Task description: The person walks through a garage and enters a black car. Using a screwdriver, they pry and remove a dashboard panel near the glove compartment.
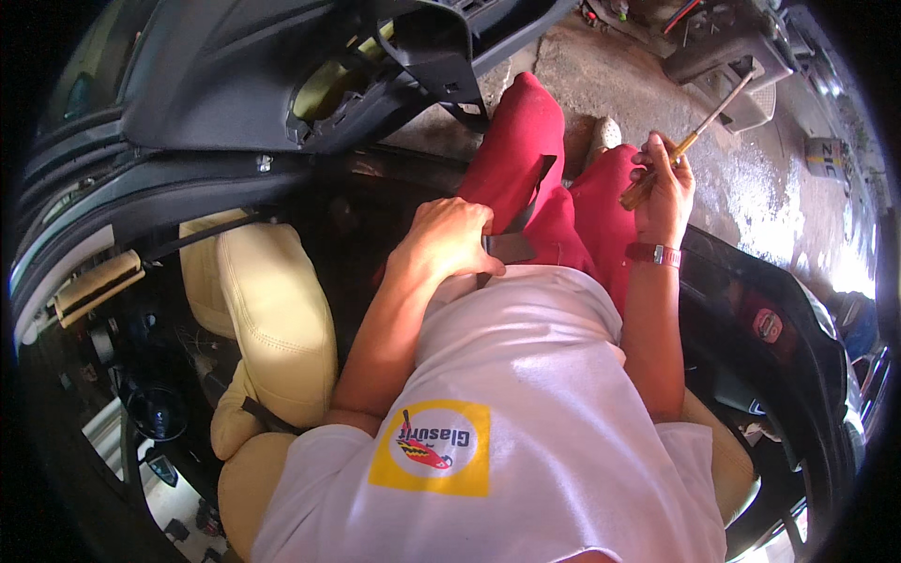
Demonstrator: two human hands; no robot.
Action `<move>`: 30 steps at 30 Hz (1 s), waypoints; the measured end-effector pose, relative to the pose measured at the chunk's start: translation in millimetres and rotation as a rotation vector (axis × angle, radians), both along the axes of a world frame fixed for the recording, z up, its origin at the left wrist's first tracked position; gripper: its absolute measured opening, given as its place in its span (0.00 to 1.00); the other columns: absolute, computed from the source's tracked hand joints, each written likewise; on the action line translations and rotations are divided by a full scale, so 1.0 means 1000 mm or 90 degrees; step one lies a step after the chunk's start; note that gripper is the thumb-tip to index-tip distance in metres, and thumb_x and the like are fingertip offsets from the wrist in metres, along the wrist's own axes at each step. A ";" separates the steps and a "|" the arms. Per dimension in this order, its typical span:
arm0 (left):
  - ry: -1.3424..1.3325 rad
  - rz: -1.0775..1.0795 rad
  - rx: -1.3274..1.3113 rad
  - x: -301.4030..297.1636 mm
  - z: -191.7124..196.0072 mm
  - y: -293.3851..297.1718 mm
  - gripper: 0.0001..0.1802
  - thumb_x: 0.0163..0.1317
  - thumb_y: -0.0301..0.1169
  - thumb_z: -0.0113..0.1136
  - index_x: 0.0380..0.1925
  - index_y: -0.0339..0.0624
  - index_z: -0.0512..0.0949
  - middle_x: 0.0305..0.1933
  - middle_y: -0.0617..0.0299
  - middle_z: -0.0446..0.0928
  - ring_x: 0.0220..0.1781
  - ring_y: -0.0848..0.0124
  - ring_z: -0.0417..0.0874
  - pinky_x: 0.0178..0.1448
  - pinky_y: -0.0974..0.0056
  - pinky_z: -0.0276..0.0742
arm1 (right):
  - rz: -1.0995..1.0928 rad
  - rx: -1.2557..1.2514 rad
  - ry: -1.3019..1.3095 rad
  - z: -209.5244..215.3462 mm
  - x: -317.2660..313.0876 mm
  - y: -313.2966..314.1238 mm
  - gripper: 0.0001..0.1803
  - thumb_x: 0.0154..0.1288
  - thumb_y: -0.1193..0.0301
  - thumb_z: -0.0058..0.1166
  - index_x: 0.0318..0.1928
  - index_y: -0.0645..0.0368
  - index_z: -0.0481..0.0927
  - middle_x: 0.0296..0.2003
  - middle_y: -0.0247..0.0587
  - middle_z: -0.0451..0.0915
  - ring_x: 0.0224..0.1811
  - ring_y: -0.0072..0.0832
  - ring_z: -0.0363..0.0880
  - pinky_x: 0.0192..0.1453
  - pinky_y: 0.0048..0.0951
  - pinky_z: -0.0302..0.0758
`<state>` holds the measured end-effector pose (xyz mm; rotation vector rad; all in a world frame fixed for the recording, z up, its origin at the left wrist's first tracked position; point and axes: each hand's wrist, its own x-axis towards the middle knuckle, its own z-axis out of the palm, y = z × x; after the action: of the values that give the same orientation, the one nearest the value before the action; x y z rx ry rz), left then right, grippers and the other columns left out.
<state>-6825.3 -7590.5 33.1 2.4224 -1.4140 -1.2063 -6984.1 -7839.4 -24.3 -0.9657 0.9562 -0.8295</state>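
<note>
I sit with my red-trousered legs [521, 141] stretched away from me. My left hand [446, 239] is closed at my lap around a dark grey flat piece [510, 247], whose square end sticks out past the fingers. A narrow dark strip [533, 202] runs over the thigh beside it; whether the two are joined I cannot tell. Out to the right, above the knee, my right hand [664, 192] grips a screwdriver [687, 146] by its amber handle. The long thin shaft points up and away, its tip over the far floor, touching nothing I can make out.
A dark car interior panel [216, 84] with an opening fills the far left. Cream seats [282, 319] stand at my left. A black door sill [788, 291] borders the right. Beyond lie wet concrete [770, 206], a grey moulded part [727, 56] and a bucket [828, 159].
</note>
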 end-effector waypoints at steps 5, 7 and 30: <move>-0.016 0.007 0.012 -0.004 0.004 -0.005 0.30 0.42 0.56 0.77 0.35 0.41 0.85 0.36 0.48 0.87 0.44 0.51 0.88 0.53 0.51 0.82 | 0.019 0.003 -0.003 0.003 0.002 0.007 0.12 0.69 0.70 0.66 0.49 0.62 0.84 0.31 0.34 0.84 0.27 0.20 0.82 0.28 0.18 0.76; -0.023 0.009 0.029 -0.005 0.005 -0.010 0.32 0.43 0.59 0.76 0.33 0.41 0.86 0.35 0.48 0.87 0.43 0.51 0.89 0.53 0.51 0.82 | 0.073 0.008 -0.003 0.003 0.006 0.007 0.13 0.70 0.70 0.65 0.50 0.63 0.84 0.33 0.35 0.85 0.29 0.19 0.83 0.29 0.18 0.75; 0.875 0.617 -0.399 0.025 -0.062 -0.083 0.07 0.70 0.30 0.64 0.46 0.44 0.82 0.44 0.66 0.85 0.42 0.81 0.81 0.49 0.73 0.75 | 0.395 -0.069 0.070 0.026 0.040 0.036 0.11 0.67 0.71 0.65 0.45 0.63 0.81 0.28 0.30 0.81 0.27 0.15 0.77 0.30 0.22 0.74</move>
<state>-6800.7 -7673.9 -29.1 0.9878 -0.0791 -1.2880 -6943.6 -7803.2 1.9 -1.3194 0.6448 -0.3067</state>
